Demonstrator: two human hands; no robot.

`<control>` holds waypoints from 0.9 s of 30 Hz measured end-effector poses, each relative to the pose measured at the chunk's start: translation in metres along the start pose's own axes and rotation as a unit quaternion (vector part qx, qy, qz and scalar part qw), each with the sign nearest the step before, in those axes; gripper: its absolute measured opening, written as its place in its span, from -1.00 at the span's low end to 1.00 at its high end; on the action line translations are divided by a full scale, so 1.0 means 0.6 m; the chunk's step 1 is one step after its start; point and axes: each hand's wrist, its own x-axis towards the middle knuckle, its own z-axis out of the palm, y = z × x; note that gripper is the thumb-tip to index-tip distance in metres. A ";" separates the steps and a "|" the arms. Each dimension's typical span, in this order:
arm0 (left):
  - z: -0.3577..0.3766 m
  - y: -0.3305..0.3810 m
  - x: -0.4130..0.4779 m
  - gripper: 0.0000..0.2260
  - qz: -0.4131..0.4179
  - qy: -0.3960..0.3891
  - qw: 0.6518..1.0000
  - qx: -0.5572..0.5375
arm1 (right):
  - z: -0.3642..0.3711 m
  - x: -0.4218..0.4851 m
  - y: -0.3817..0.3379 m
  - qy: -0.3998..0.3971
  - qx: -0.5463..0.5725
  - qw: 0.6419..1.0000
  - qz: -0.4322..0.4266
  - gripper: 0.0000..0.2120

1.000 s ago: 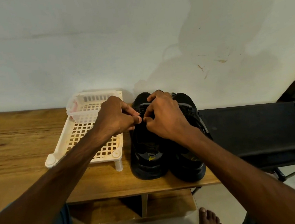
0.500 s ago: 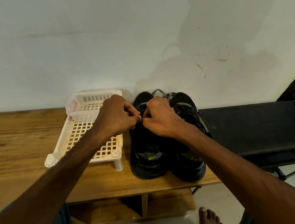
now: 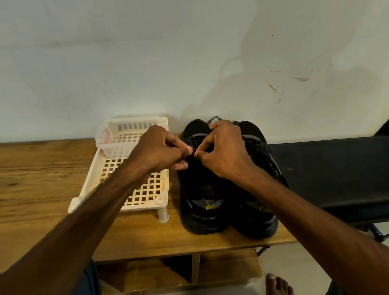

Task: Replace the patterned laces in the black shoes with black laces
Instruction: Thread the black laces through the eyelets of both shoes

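- Grip: the left hand and right hand both have curled fingers, with thumb and forefinger tips closed in a pinch. The two pinches nearly meet over the eyelet row of the shoe on the person's left.
- Item held: it reads as a thin dark lace. The strand between the fingertips is too small and dark to confirm, so I cannot tell whether it is the black replacement.
- Location: the pair of black low-cut shoes stands side by side, the two touching, heels toward the person and toes at the wall. They sit at the right end of the wooden tabletop.
- Patterned item: a black-and-white speckled lace loops out just beyond the right hand's fingers at the toe end. I cannot tell whether it is threaded or lying loose.
- Handling, as judged: a lace is light, limp and will not push, so it is best taken close to its stiff tip and fed through each eyelet. The shoe is light enough to shift under a pull, so one hand should steady the upper.
- Risk, as judged: black on black in dim light makes the eyelets easy to miss.
- Surroundings: a white plastic lattice tray sits just beside the shoes on the left, and a black fabric bench adjoins the table on the right.
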 end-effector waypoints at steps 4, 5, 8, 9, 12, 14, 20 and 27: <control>-0.003 -0.007 0.005 -0.92 -0.035 -0.029 0.997 -0.063 | 0.011 -0.005 0.000 -0.010 0.032 0.999 0.016 -0.91; -0.003 -0.009 0.005 -0.93 -0.034 -0.030 0.997 -0.063 | 0.010 -0.006 -0.001 -0.012 0.036 0.999 0.016 -0.92; -0.001 -0.008 0.004 -0.94 -0.016 -0.022 0.999 -0.041 | 0.001 -0.009 0.000 -0.034 0.040 0.998 0.021 -0.89; 0.001 -0.007 0.004 -0.94 -0.007 -0.017 0.999 -0.027 | -0.003 -0.010 0.001 -0.048 0.037 0.998 0.027 -0.84; 0.005 -0.004 0.000 -0.95 0.021 0.000 1.000 0.012 | -0.013 -0.016 0.003 -0.069 0.040 0.996 0.033 -0.75; 0.008 -0.002 0.000 -0.95 0.026 0.012 0.999 0.023 | -0.019 -0.020 0.004 -0.091 0.047 0.994 0.033 -0.74; 0.009 -0.003 0.008 -0.88 -0.054 -0.013 0.997 -0.057 | -0.025 -0.013 0.005 -0.108 -0.028 0.994 0.005 -0.70; -0.016 0.003 0.009 -0.76 -0.096 -0.037 0.976 -0.192 | -0.012 -0.004 0.020 -0.090 -0.046 0.995 -0.017 -0.80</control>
